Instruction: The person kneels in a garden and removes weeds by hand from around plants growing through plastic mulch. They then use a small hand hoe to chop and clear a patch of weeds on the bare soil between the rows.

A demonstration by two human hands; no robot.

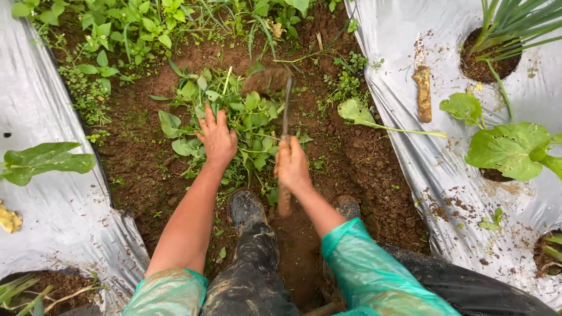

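The left hand [217, 139] lies flat with fingers spread on a clump of green weeds [246, 117] in the soil furrow [146, 169] between two sheets of silver plastic mulch [410, 117]. The right hand [291, 165] is clenched around the wooden handle of a small hoe [285, 126]. Its long axis runs nearly straight away from the person, and the muddy blade at the far end is blurred over the weeds. Muddy boots [246, 209] stand just below the hands.

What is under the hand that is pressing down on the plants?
Under the left hand lies a pile of green weeds on brown soil. The leaves directly beneath the palm are covered.
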